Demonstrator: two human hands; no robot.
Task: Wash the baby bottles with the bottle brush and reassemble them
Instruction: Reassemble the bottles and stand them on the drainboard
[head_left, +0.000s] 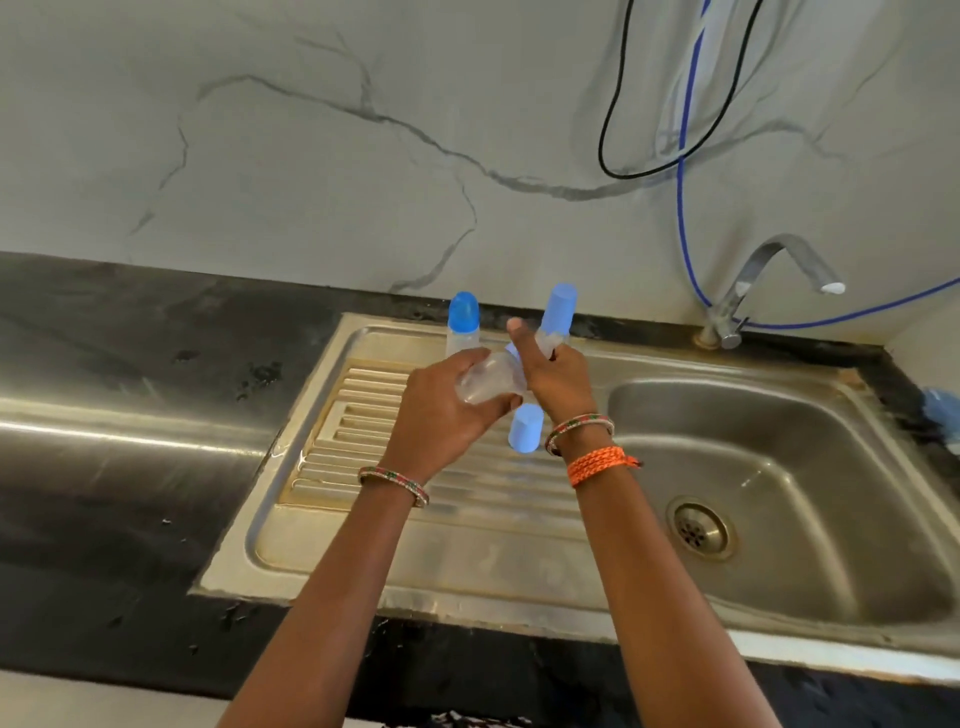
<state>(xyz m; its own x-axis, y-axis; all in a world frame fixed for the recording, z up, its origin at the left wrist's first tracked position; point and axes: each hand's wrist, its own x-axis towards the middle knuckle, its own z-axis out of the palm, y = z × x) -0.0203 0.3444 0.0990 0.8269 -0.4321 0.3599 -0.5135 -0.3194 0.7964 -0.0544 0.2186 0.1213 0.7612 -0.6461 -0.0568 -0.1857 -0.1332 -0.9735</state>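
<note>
A pale marble-veined wall rises behind a dark desk (130, 332) with a steel sink (779, 493) set into it. Above the ribbed drainboard (363, 431) to the left of the sink basin, the left hand (441, 415) curls round the body of a clear bottle (485, 382) lying roughly level. The right hand (558, 382), just right of it, grips a second bottle (550, 338) whose blue cap (560, 306) points up and away, with one finger raised straight. A loose blue cap (525, 428) shows just below the two hands; whether it stands on the drainboard or is held cannot be told. A third, capped bottle (463, 325) stands upright at the drainboard's far edge, behind the hands. Over the sink's far right corner stands the tap (769, 280), with no water visibly running. A blue thing (943, 415) at the sink's right rim may be the brush, cut off by the frame edge.

The step appears to be sorting or taking apart the bottles, or fitting them back together; which is unclear. Next, one bottle likely needs setting down on the drainboard so a hand is free.
</note>
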